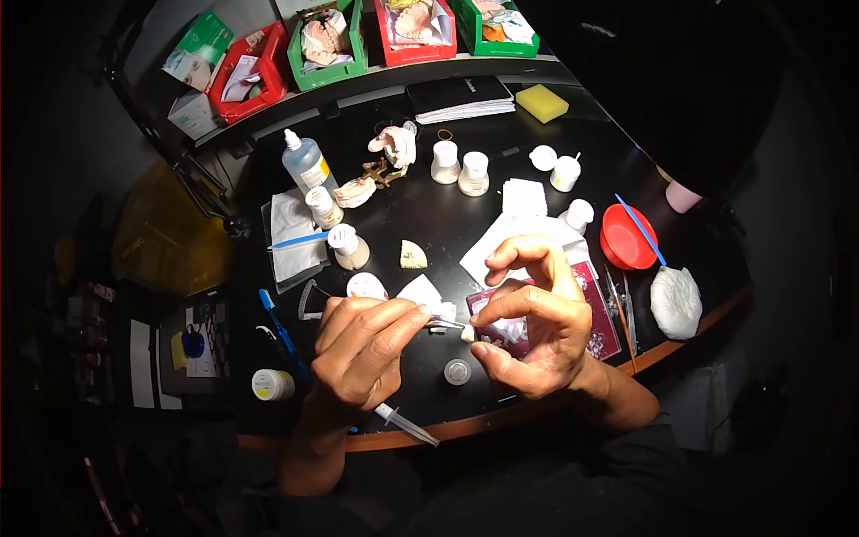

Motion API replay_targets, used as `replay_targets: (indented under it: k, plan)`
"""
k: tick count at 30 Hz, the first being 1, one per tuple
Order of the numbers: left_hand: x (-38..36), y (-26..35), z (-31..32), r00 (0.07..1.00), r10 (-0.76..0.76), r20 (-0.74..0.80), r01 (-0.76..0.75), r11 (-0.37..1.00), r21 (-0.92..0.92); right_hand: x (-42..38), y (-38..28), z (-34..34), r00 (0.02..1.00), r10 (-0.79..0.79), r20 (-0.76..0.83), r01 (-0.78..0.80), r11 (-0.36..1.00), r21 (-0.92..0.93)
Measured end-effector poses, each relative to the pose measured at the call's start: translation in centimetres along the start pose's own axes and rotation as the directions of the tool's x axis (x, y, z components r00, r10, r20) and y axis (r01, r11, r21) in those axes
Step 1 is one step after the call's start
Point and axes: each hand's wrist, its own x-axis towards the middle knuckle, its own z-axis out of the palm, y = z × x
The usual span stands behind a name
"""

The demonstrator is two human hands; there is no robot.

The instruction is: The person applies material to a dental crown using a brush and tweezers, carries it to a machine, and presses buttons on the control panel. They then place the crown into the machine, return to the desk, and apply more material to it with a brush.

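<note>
My left hand [367, 345] pinches a slim metal instrument that looks like tweezers [445, 323]. At its tip is a small off-white piece shaped like a tooth crown [468, 334]. My right hand [541, 327] faces it with curved fingers, thumb and index fingertip apart on either side of the piece. Below the piece, a small clear round cup [457, 371] stands on the black table. Behind my right hand lies a maroon palette [606, 333] with white material on it. A cream plaster model segment [412, 256] rests farther back.
White-capped bottles [347, 248] stand at left and back. A red bowl [622, 252] with a blue-handled brush [639, 227] and a white cotton wad [676, 304] are at right. A syringe [407, 426] lies at the front edge. Coloured bins [335, 73] line the shelf.
</note>
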Motion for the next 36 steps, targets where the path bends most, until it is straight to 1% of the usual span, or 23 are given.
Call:
replay_targets:
  k: [6,9,15,18,22,30,31,34,36]
  plan:
    - [0.02,0.04,0.04,1.000,-0.004,0.005,0.004,1.000,0.002,0.23,0.17,-0.26,0.999,-0.027,0.033,0.027,1.000,-0.001]
    - [0.12,0.04,0.02,1.000,-0.010,0.009,0.010,1.000,-0.001,0.50,0.10,-0.50,0.997,-0.004,0.072,0.003,1.000,0.010]
    - [0.22,0.15,0.02,0.999,-0.028,0.017,0.028,1.000,0.004,0.12,0.40,-0.16,0.989,0.127,0.075,-0.136,0.983,0.124]
    - [0.07,0.11,0.00,0.999,-0.042,0.022,0.042,0.999,0.014,-0.10,0.50,0.07,0.972,0.227,0.061,-0.234,0.962,0.142]
    - [-0.31,-0.43,0.56,1.000,-0.017,-0.014,0.017,1.000,0.016,-0.20,0.77,0.08,0.965,0.251,0.080,-0.261,0.949,0.179]
    - [-0.22,-0.42,0.37,1.000,-0.015,0.015,0.014,0.999,0.051,-0.16,0.84,0.02,0.934,0.333,0.128,-0.356,0.900,0.252]
    - [-0.25,-0.44,0.39,1.000,-0.016,0.022,0.015,0.999,0.052,-0.16,0.86,-0.01,0.925,0.356,0.132,-0.378,0.895,0.238]
    - [-0.42,-0.50,0.56,1.000,-0.020,0.022,0.020,0.999,0.039,-0.26,0.93,-0.24,0.889,0.427,0.167,-0.458,0.844,0.278]
    - [-0.45,-0.55,0.61,1.000,-0.020,0.021,0.019,0.999,0.037,-0.19,0.88,-0.25,0.886,0.431,0.171,-0.462,0.849,0.256]
